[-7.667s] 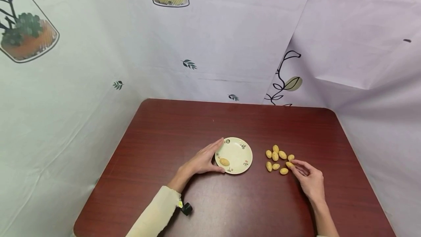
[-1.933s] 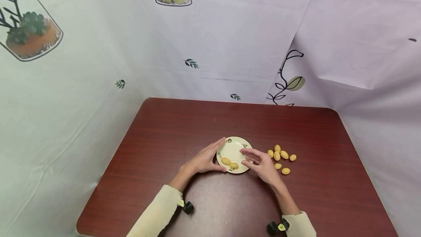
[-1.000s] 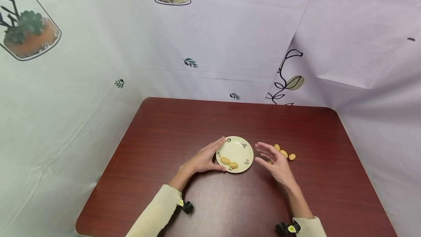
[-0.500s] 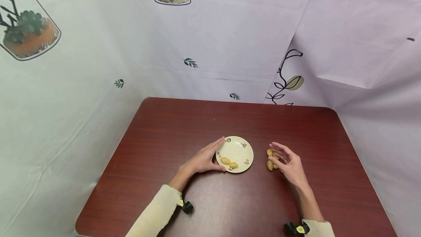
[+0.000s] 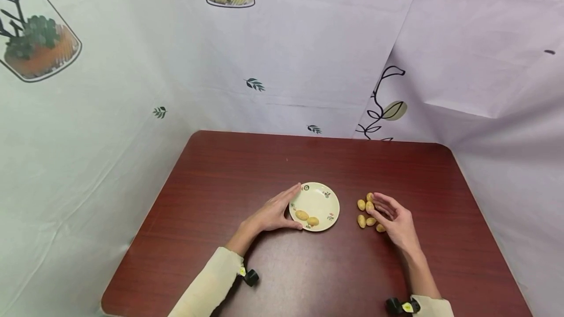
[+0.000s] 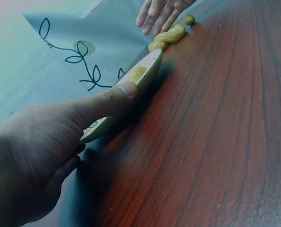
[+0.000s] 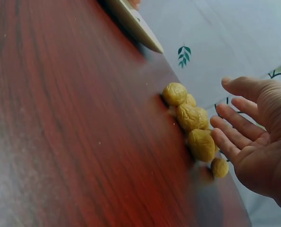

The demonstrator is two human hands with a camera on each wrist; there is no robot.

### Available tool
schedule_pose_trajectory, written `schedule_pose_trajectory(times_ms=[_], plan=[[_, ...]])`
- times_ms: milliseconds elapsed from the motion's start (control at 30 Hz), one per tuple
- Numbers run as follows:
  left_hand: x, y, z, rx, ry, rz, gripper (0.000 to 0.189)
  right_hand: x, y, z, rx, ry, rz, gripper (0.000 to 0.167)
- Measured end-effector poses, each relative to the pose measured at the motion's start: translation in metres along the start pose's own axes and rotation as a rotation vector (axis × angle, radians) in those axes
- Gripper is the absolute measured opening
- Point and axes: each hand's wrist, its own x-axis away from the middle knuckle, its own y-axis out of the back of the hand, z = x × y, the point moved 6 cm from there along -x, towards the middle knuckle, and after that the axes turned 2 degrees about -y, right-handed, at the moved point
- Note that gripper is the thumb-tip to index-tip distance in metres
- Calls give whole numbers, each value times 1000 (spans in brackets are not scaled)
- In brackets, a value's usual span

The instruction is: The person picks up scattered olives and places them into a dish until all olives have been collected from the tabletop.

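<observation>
Left hand (image 5: 273, 214): thumb and fingers hold the plate (image 5: 318, 202) by its rim, below centre.
Right hand (image 5: 398, 220): back from the plate, fingers parted, holding nothing, at the yellow pieces (image 5: 362, 221), lower right.
Plate load: two; most remain outside.

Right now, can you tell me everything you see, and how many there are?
Table: one, reddish brown, under everything
Plate: one, cream with little pictures, on the table
Plate pieces: two, yellow, on the plate
Loose pieces: at least six, yellow, right of the plate; more may be hidden
Cloth: sheets uncounted, pale with plant drawings, around the table
Cameras: two, black, one at each wrist
Sleeves: two, cream, on the forearms
Left hand: one, bare, at the plate's left rim
Right hand: one, bare, beside the loose pieces
</observation>
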Motion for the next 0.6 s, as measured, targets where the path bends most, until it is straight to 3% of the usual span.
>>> schedule_pose_trajectory(times_ms=[433, 600], plan=[[1, 1, -1, 2, 3, -1, 117, 1, -2, -5, 37, 29, -4, 42], [0, 0, 0, 3, 2, -1, 117, 3, -4, -4, 106, 37, -11, 41]])
